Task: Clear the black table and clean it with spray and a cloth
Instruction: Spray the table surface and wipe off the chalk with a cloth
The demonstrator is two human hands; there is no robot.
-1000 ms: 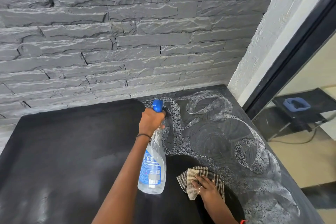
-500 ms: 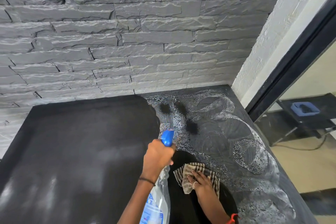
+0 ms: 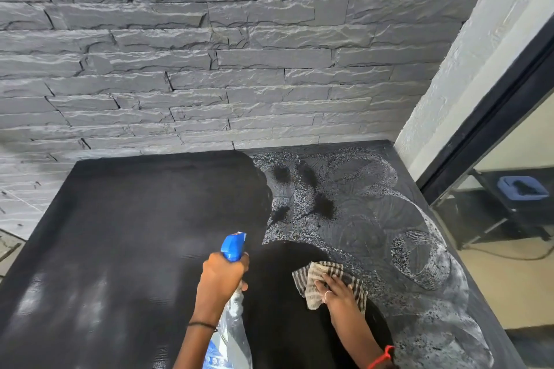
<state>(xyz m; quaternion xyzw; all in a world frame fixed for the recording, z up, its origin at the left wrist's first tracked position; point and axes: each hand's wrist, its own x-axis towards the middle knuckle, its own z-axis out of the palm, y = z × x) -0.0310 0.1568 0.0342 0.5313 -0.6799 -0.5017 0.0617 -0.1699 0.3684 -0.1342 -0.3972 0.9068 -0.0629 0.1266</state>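
Observation:
The black table [image 3: 126, 234] fills the lower view. Its right half is streaked with whitish smears and speckled droplets, with a few dark wet blotches [image 3: 325, 205] near the back. My left hand [image 3: 223, 277] grips the neck of a clear spray bottle [image 3: 232, 326] with a blue nozzle [image 3: 233, 246] pointing toward the back of the table. My right hand [image 3: 337, 290] rests flat on a checked brown-and-cream cloth [image 3: 317, 274] lying on the tabletop near the front.
A grey stone-brick wall [image 3: 239, 69] runs behind the table. A white textured column [image 3: 467, 54] and a black door frame [image 3: 491, 111] stand at the right. Beyond the frame sits a low black stand [image 3: 494, 213] with a blue tray [image 3: 521, 187] and a cable on the floor.
My left hand pulled the spray bottle back from the far part of the table toward the front. Dark wet blotches appeared where it sprayed. My right hand stayed on the cloth.

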